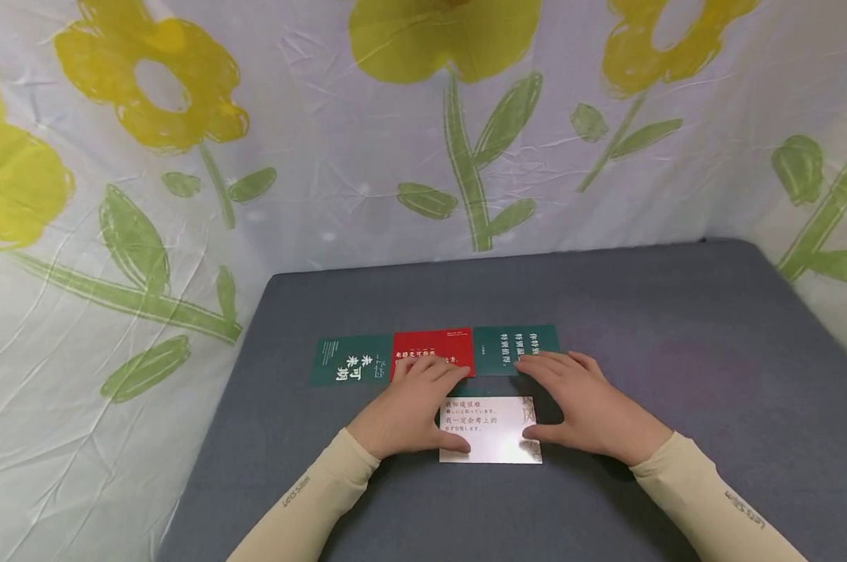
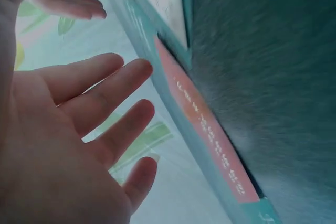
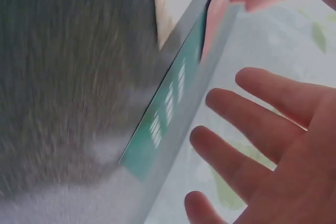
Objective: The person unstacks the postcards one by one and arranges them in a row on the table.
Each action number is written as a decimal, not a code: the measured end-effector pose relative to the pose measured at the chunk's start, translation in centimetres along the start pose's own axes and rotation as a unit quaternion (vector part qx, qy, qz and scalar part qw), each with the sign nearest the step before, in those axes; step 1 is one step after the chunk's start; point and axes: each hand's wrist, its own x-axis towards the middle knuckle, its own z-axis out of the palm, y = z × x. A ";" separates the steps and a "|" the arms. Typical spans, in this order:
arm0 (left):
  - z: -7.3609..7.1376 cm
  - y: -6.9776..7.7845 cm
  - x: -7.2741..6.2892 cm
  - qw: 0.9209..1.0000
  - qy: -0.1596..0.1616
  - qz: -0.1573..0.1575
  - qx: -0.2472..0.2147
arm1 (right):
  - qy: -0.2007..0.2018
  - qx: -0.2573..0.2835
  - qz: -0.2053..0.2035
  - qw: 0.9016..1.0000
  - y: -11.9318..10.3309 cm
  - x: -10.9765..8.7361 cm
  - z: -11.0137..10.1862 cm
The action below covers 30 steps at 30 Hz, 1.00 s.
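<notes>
A pale card [image 1: 489, 429] with printed lettering lies flat on the grey table, between my two hands. Behind it, side by side in a row, are a green card [image 1: 330, 363], a red card [image 1: 433, 341] and another green card [image 1: 493, 351], all with white lettering. My left hand [image 1: 412, 406] hovers with spread fingers; it covers part of the red card, and its thumb overlaps the pale card's left side. Fingers loosely extended, my right hand [image 1: 588, 402] is over the right green card's near corner, its thumb at the pale card's right edge. Neither hand grips anything.
The dark grey table [image 1: 641, 312] stretches out around the cards, its far edge against a white curtain [image 1: 325, 156] with yellow flowers and green leaves. The curtain also hangs along the left and right sides.
</notes>
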 end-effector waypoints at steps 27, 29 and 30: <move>1.5 1.4 -2.3 0.996 -0.003 0.008 0.084 | -0.032 0.042 0.016 0.998 -2.4 -2.1 2.3; 1.5 1.5 -2.3 0.996 -0.001 0.010 0.084 | -0.029 0.041 0.015 0.999 -2.4 -2.1 2.3; 1.5 1.5 -2.3 0.996 0.000 0.012 0.084 | -0.027 0.040 0.014 0.999 -2.4 -2.1 2.3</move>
